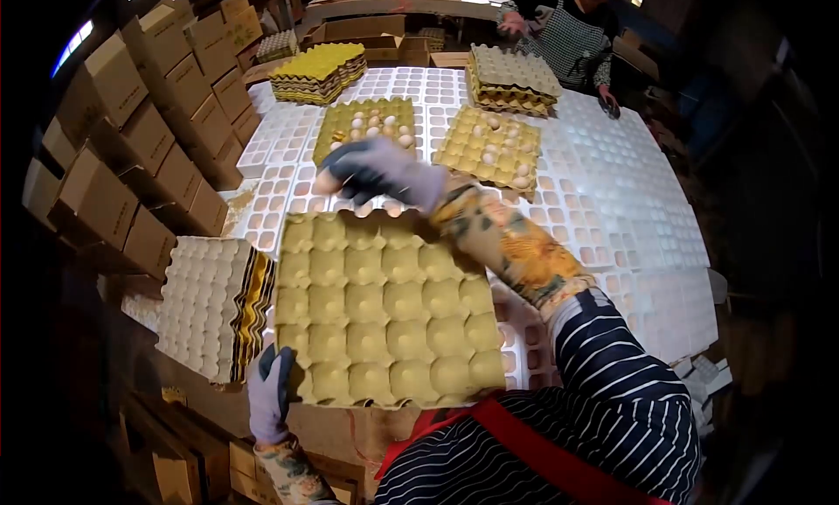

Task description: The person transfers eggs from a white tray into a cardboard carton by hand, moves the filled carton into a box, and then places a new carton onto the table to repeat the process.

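Observation:
My left hand [269, 393], in a grey and dark glove, grips the lower left edge of a yellowish pulp egg tray [389, 317]. The cups of this tray hold nothing. Beyond its far edge, my right hand [376, 171] is blurred by motion, its gloved fingers curled round a pinkish egg [326, 183]. Behind that hand lies another yellow egg tray [328, 125] with several pale eggs in it. To its right, a third egg tray [450, 147] also carries scattered eggs.
Foam trays [559, 208] full of eggs cover the table. Stacked egg trays stand at the back left [319, 71], back right [514, 72] and near left [210, 308]. Cardboard boxes [114, 190] pile up along the left. Another person [568, 38] works at the far right.

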Demonstrator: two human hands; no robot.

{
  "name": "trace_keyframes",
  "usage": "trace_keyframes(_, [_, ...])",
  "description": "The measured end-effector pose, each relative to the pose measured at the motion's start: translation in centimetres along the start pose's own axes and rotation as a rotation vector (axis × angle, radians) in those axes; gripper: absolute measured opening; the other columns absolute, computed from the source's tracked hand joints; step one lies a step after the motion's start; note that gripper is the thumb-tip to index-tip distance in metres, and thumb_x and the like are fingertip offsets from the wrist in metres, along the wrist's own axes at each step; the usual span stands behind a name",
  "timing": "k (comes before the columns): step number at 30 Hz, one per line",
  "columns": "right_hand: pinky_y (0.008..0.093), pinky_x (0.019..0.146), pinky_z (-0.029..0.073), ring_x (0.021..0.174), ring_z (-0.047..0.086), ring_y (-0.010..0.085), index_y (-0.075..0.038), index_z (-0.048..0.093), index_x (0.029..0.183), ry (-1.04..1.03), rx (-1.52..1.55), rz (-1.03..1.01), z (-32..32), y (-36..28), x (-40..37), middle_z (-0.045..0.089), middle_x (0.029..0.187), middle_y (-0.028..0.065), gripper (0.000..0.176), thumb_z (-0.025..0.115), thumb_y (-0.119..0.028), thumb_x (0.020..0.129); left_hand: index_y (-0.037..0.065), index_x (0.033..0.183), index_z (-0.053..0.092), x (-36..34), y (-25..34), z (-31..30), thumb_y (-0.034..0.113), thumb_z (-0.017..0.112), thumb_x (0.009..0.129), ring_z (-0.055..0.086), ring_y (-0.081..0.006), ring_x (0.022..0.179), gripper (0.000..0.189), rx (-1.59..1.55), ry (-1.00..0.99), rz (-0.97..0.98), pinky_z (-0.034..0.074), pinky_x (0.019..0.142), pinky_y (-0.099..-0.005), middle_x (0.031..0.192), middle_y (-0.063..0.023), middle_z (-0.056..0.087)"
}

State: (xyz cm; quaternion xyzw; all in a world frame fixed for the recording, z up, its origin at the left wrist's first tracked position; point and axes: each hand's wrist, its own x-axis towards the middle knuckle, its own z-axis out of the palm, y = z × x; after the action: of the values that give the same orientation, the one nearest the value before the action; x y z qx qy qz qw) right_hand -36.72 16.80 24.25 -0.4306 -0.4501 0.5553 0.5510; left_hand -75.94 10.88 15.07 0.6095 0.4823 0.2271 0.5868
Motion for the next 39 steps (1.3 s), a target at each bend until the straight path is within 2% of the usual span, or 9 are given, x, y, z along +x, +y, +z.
trace_keyframes(5, [0.0301, 0.071, 0.057, 0.077, 0.067, 0.0168, -0.008, 0.067, 0.103, 0.531, -0.915, -0.517, -24.6, 7.1, -7.1, 0.067, 0.082, 0.0048, 0.017, 0.07, -0.016, 0.088, -0.005, 0.13, 0.057, -3.0, -4.5, -5.0, 0.022, 0.063, 0.094, 0.059, -0.0331, 0.114, 0.046, 0.642, 0.531, 0.536, 0.048, 0.096, -0.0399, 0.127, -0.0208, 0.06])
trace_keyframes(9, [0.0466, 0.073, 0.052, 0.085, 0.065, 0.0407, -0.007, 0.064, 0.105, 0.686, -1.575, 0.009, -33.1, 13.2, -10.7, 0.067, 0.09, 0.0186, 0.028, 0.076, -0.021, 0.084, -0.006, 0.135, 0.053, -5.0, -5.4, -7.7, 0.022, 0.053, 0.101, 0.059, -0.0291, 0.117, 0.044, -0.082, 0.768, 0.455, 0.046, 0.1, -0.0375, 0.131, -0.0217, 0.059])
trace_keyframes(10, [0.0459, 0.079, 0.053, 0.091, 0.063, 0.0417, -0.007, 0.063, 0.115, 0.844, -1.564, -0.517, -37.4, 17.7, -10.3, 0.067, 0.103, 0.0199, 0.033, 0.072, -0.02, 0.086, -0.007, 0.134, 0.053, -5.4, -4.7, -8.4, 0.021, 0.048, 0.104, 0.059, -0.0268, 0.116, 0.041, -0.162, 0.832, 0.471, 0.045, 0.1, -0.0364, 0.132, -0.0214, 0.059])
trace_keyframes(14, [0.031, 0.076, 0.055, 0.092, 0.063, 0.0172, -0.012, 0.06, 0.131, 0.968, 0.299, -0.068, -31.2, 16.2, -9.4, 0.065, 0.114, 0.0029, 0.038, 0.065, -0.022, 0.095, -0.009, 0.129, 0.057, -3.8, -7.6, -13.5, 0.022, 0.052, 0.104, 0.063, -0.0209, 0.105, 0.039, -0.037, 1.199, 0.497, 0.049, 0.093, -0.0324, 0.121, -0.0129, 0.064])
trace_keyframes(22, [0.0299, 0.076, 0.056, 0.093, 0.066, 0.0173, -0.004, 0.06, 0.13, 0.622, -0.005, -0.019, -17.9, 14.2, -17.9, 0.067, 0.115, 0.0068, 0.041, 0.064, -0.029, 0.098, -0.002, 0.089, 0.071, 4.2, -7.5, -16.9, 0.035, 0.066, 0.093, 0.066, -0.0236, 0.08, 0.038, 0.204, 1.201, -0.154, 0.05, 0.074, -0.0361, 0.082, -0.0118, 0.071])
trace_keyframes(26, [0.0283, 0.073, 0.057, 0.085, 0.068, 0.0164, -0.003, 0.063, 0.128, 0.704, -0.129, 0.087, -15.0, 13.8, -21.5, 0.069, 0.109, 0.0056, 0.037, 0.066, -0.023, 0.096, -0.003, 0.131, 0.058, 7.9, -14.5, -20.7, 0.045, 0.064, 0.09, 0.055, -0.0412, 0.124, 0.063, 0.266, 1.267, -0.031, 0.042, 0.104, -0.0443, 0.133, -0.0264, 0.06])
trace_keyframes(31, [0.0275, 0.072, 0.054, 0.083, 0.065, 0.0131, -0.001, 0.066, 0.121, 0.497, -0.523, -0.153, -6.9, 10.6, -24.1, 0.068, 0.104, 0.0054, 0.032, 0.066, -0.012, 0.091, 0.01, 0.139, 0.054, 4.9, -5.8, -15.5, 0.06, 0.051, 0.093, 0.055, -0.0438, 0.12, 0.068, 1.113, 1.043, -0.36, 0.046, 0.099, -0.0489, 0.134, -0.0274, 0.054])
trace_keyframes(33, [0.0282, 0.074, 0.053, 0.082, 0.065, 0.0154, -0.004, 0.068, 0.117, 0.321, -0.807, -0.177, -1.4, 7.0, -25.0, 0.067, 0.101, 0.0073, 0.034, 0.071, -0.013, 0.085, 0.01, 0.136, 0.056, 2.8, -2.9, -13.1, 0.05, 0.067, 0.087, 0.057, -0.0405, 0.117, 0.065, 1.123, 1.146, 0.065, 0.047, 0.099, -0.0483, 0.135, -0.0234, 0.052])
trace_keyframes(39, [0.0381, 0.073, 0.051, 0.086, 0.062, 0.0251, -0.01, 0.064, 0.106, -0.23, -1.408, -0.303, 8.4, 6.0, -26.2, 0.057, 0.096, 0.0092, 0.048, 0.077, -0.043, 0.075, 0.011, 0.135, 0.058, -6.0, 5.3, 4.1, 0.036, 0.083, 0.07, 0.047, -0.0348, 0.13, 0.074, 0.861, -0.167, 0.78, 0.036, 0.111, -0.0465, 0.143, -0.0178, 0.046])
